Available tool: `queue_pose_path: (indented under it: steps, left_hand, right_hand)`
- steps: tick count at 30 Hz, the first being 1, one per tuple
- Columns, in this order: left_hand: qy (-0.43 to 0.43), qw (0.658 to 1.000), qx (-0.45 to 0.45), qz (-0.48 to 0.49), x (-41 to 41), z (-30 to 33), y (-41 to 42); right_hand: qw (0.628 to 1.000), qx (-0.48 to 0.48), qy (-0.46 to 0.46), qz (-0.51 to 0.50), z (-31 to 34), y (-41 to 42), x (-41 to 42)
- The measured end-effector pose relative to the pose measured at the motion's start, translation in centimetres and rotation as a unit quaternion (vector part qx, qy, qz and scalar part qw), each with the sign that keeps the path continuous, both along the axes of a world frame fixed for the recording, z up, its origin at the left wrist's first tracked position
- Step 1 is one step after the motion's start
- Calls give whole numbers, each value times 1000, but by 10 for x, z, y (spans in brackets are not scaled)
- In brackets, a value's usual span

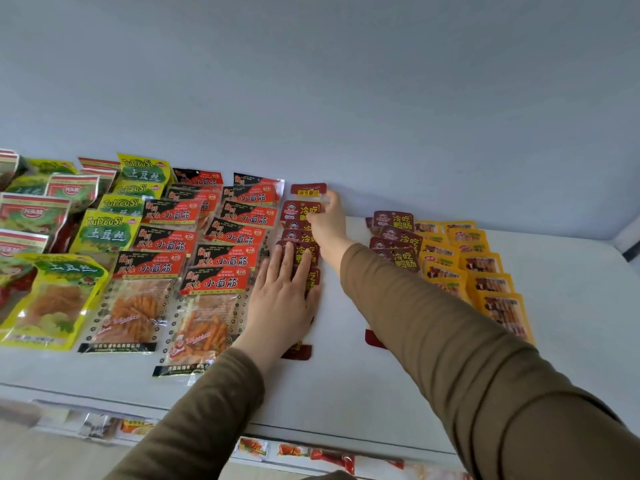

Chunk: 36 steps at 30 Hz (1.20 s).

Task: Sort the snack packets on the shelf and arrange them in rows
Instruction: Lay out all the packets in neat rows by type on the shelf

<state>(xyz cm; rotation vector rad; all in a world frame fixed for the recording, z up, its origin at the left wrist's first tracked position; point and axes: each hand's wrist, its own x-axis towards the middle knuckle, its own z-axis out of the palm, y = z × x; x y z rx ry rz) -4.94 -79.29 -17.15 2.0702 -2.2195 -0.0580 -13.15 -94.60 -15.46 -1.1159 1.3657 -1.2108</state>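
Right now the work centres on a row of dark red packets that runs from the shelf's front edge back toward the rear wall, its long axis pointing away from the person. They are small maroon sachets with yellow characters, overlapped like roof tiles, each one covering the lower part of the one behind.

The right hand reaches farthest, to the rear end of this row, where its fingertips pinch the edge of a packet near the back; the thumb is hidden, so how firm the hold is I cannot tell. The left hand lies flat, fingers straight and together, pressing the nearer packets down against the shelf. The packet being adjusted thus lies straight ahead of the right hand and well behind the left, so the right is clearly the one to seat it (the left serves only as a weight).

Just to the left stand two rows of red-and-black packets, then green-yellow packets toward the shelf's left end. To the right, across a bare strip, sit a second maroon group and yellow packets toward the right end.
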Motion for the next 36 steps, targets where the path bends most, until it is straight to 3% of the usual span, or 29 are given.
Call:
queue_pose_path:
  steps: [4, 7, 12, 20, 36]
  left_hand:
    - [12, 999, -30, -39, 5, 18, 19]
    - [17, 997, -68, -14, 19, 25, 46]
    - [-39, 998, 4, -38, 26, 12, 61]
    - [-59, 998, 1, 2, 27, 8, 66]
    - [-21, 999, -32, -33, 16, 4, 57]
  right_hand:
    - [999, 42, -6, 1, -3, -8, -9]
    - [998, 48, 49, 18, -7, -14, -24]
    - [991, 28, 119, 56, -15, -9, -28]
    - [984, -14, 168, 63, -19, 0, -21]
    - [982, 2, 176, 71, 2, 14, -21]
